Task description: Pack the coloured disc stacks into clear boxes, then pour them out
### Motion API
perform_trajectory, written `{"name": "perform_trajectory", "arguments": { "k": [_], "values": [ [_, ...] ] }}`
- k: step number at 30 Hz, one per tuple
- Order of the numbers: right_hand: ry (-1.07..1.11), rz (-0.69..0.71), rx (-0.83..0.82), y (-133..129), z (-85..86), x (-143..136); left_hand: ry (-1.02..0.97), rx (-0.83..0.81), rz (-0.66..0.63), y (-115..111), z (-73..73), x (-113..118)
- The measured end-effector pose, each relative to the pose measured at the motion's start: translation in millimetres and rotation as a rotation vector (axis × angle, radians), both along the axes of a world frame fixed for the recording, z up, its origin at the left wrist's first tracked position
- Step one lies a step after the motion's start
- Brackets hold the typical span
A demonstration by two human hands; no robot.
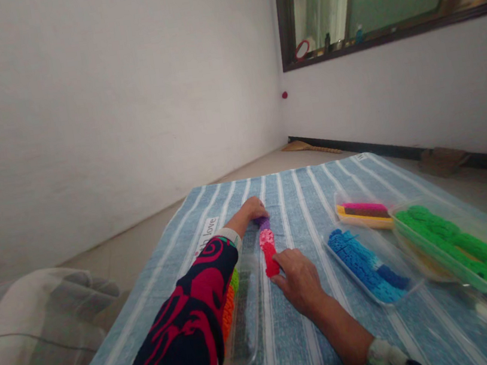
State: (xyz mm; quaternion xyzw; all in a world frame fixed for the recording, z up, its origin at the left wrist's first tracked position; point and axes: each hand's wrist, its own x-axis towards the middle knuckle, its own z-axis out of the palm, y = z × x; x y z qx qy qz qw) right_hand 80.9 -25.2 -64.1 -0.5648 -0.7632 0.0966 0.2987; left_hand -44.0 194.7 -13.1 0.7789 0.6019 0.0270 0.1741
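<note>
A narrow strip of small pieces lies on the striped cloth, purple at its far end, pink in the middle and red at the near end. My left hand is closed at the purple end, its fingertips partly hidden. At the red end, my right hand pinches the strip's near edge between thumb and fingers. Under my left forearm sits a clear container with orange and lime-green pieces, partly hidden by the sleeve.
On the right stand clear containers with blue pieces, green pieces and pink, brown and yellow pieces. A striped cloth covers the table. Grey fabric is at the left.
</note>
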Motion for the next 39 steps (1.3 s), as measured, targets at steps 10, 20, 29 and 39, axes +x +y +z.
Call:
{"name": "perform_trajectory", "arguments": {
  "k": [10, 20, 29, 39],
  "values": [
    [-0.020, 0.006, -0.029, -1, 1.9, 0, -0.261, -0.081, 0.094, -10, -7.4, -4],
    [-0.020, -0.003, -0.030, 0, 1.6, 0, -0.357, -0.169, 0.066, -23, -4.2, -8],
    [-0.031, 0.003, -0.040, 0, 0.2, 0, -0.342, -0.202, -0.010, -32, -8.1, -10],
    [-0.046, 0.013, -0.045, 0, 2.9, 0, -0.283, -0.144, -0.115, -44, -10.7, -14]
  ]
}}
